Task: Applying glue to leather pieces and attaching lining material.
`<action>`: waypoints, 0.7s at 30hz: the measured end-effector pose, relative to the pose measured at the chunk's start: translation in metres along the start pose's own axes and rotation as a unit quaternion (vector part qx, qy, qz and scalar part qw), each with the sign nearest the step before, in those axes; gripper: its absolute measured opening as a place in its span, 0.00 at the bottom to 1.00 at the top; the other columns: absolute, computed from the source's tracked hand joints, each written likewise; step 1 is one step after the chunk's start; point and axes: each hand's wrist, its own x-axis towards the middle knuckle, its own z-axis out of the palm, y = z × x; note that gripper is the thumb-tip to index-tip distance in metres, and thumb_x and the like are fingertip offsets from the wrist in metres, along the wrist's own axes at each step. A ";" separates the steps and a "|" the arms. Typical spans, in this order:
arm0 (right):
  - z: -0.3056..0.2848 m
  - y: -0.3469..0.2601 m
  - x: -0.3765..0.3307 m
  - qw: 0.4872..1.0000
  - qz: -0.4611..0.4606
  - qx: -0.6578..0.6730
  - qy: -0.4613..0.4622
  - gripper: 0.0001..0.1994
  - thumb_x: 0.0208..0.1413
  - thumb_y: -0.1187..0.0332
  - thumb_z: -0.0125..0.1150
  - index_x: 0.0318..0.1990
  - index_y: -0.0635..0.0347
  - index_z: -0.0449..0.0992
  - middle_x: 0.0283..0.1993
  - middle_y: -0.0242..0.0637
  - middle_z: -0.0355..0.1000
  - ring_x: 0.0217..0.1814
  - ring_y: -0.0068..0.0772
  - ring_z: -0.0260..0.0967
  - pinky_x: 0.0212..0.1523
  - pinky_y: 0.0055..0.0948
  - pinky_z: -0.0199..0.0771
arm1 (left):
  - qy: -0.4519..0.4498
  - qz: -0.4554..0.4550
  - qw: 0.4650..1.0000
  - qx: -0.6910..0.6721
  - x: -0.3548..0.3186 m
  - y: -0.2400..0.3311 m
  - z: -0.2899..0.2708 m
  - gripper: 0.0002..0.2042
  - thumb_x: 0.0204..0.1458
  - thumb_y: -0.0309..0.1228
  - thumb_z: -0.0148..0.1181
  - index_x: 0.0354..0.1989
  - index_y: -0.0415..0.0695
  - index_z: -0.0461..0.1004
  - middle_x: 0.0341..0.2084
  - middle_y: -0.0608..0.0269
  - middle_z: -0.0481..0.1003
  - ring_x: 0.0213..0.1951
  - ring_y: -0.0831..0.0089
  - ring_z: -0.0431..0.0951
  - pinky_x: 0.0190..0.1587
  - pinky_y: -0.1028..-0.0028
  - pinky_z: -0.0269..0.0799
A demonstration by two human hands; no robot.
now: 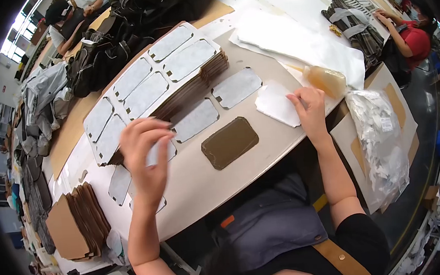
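My left hand (146, 153) is lifted over the table beside the large stacks, its fingers bent and parted from the thumb, slightly blurred, with nothing visible in it. With thumb and fingertips, my right hand (311, 112) pinches the edge of a small pile of white sheets (275, 107) near the table's front edge. Between the hands lies an olive-brown panel (230, 143) with notched corners. Pale rectangular pieces with dark corners, among them one piece (238, 87) and another piece (196, 120), lie in a row behind it. Behind these, stacked brown panels (187, 86) carry white pieces on top.
A pile of brown panels (77, 223) stands at the left. At the right, a clear plastic bag (381, 145) of white pieces lies on a carton, near a yellowish translucent block (325, 81). Dark garments (102, 53) heap behind; a co-worker in red (416, 42) sits at far right.
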 end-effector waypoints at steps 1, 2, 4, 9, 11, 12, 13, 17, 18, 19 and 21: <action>0.001 0.001 -0.001 0.999 -0.034 -0.025 0.012 0.10 0.60 0.67 0.67 0.48 0.54 0.83 0.43 0.33 0.77 0.42 0.37 0.70 0.53 0.37 0.59 | -0.030 0.031 0.999 -0.002 0.011 0.009 0.013 0.03 0.53 0.24 0.66 0.33 0.47 0.79 0.41 0.64 0.79 0.54 0.61 0.74 0.61 0.61 0.59; 0.001 0.001 -0.001 0.996 -0.068 -0.049 0.025 0.10 0.60 0.67 0.66 0.48 0.55 0.83 0.43 0.33 0.77 0.42 0.36 0.70 0.53 0.37 0.59 | -0.060 0.061 0.996 -0.011 0.020 0.018 0.027 0.04 0.53 0.25 0.66 0.35 0.47 0.79 0.42 0.63 0.79 0.54 0.61 0.74 0.60 0.61 0.59; 0.003 -0.009 0.002 0.994 -0.085 -0.063 0.040 0.10 0.60 0.67 0.66 0.48 0.55 0.83 0.44 0.34 0.77 0.43 0.36 0.70 0.53 0.36 0.59 | -0.116 0.104 0.987 -0.039 0.034 0.031 0.059 0.07 0.53 0.26 0.67 0.39 0.47 0.79 0.45 0.62 0.78 0.55 0.61 0.74 0.59 0.60 0.61; 0.001 -0.016 0.004 0.993 -0.074 -0.058 0.064 0.12 0.61 0.68 0.65 0.51 0.56 0.82 0.48 0.35 0.76 0.46 0.38 0.70 0.57 0.37 0.59 | -0.208 0.165 0.960 -0.083 0.037 0.047 0.147 0.15 0.56 0.32 0.66 0.50 0.44 0.76 0.50 0.58 0.78 0.60 0.60 0.73 0.63 0.58 0.63; -0.001 -0.003 0.001 0.992 -0.059 0.032 0.109 0.10 0.67 0.67 0.60 0.51 0.58 0.82 0.45 0.32 0.78 0.43 0.34 0.73 0.55 0.35 0.65 | -0.230 0.197 0.951 -0.065 0.037 0.050 0.164 0.17 0.57 0.34 0.66 0.52 0.43 0.75 0.51 0.57 0.77 0.60 0.60 0.73 0.64 0.58 0.64; -0.006 0.004 -0.001 0.992 -0.058 0.032 0.109 0.10 0.67 0.67 0.60 0.51 0.58 0.82 0.45 0.32 0.78 0.43 0.34 0.73 0.55 0.35 0.65 | -0.265 0.200 0.943 -0.033 0.037 0.051 0.168 0.17 0.57 0.36 0.65 0.53 0.43 0.75 0.50 0.56 0.77 0.60 0.59 0.73 0.65 0.58 0.64; -0.012 0.012 -0.003 0.967 0.049 0.192 0.160 0.10 0.69 0.66 0.59 0.50 0.59 0.82 0.42 0.30 0.79 0.40 0.29 0.74 0.52 0.31 0.68 | -0.299 0.202 0.933 -0.001 0.036 0.051 0.171 0.18 0.58 0.37 0.65 0.54 0.43 0.74 0.50 0.55 0.77 0.60 0.59 0.73 0.65 0.58 0.64; -0.041 0.009 0.004 0.808 0.209 0.522 0.177 0.12 0.71 0.64 0.58 0.46 0.63 0.82 0.41 0.27 0.80 0.36 0.18 0.74 0.39 0.19 0.72 | -0.298 0.163 0.939 -0.048 0.042 0.049 0.165 0.21 0.60 0.39 0.64 0.58 0.41 0.73 0.51 0.54 0.77 0.58 0.60 0.75 0.64 0.59 0.65; -0.040 -0.014 0.010 0.801 0.298 0.488 0.177 0.12 0.70 0.63 0.60 0.45 0.63 0.82 0.37 0.28 0.79 0.34 0.14 0.71 0.36 0.17 0.70 | -0.321 0.047 0.928 -0.182 0.047 0.050 0.158 0.23 0.62 0.41 0.62 0.60 0.40 0.71 0.52 0.54 0.77 0.58 0.62 0.76 0.63 0.61 0.66; -0.040 -0.012 0.007 0.800 0.299 0.488 0.179 0.12 0.70 0.63 0.60 0.45 0.63 0.82 0.37 0.28 0.79 0.34 0.14 0.71 0.36 0.17 0.70 | -0.333 -0.070 0.887 -0.311 0.052 0.051 0.150 0.24 0.64 0.42 0.59 0.62 0.39 0.70 0.52 0.54 0.77 0.57 0.64 0.76 0.63 0.62 0.67; -0.037 -0.010 -0.001 0.871 0.189 0.435 -0.124 0.11 0.69 0.63 0.61 0.43 0.63 0.81 0.33 0.25 0.76 0.36 0.09 0.68 0.37 0.15 0.68 | -0.324 -0.113 0.856 -0.387 0.056 0.051 0.135 0.26 0.68 0.44 0.53 0.66 0.38 0.67 0.52 0.52 0.77 0.51 0.69 0.79 0.59 0.65 0.70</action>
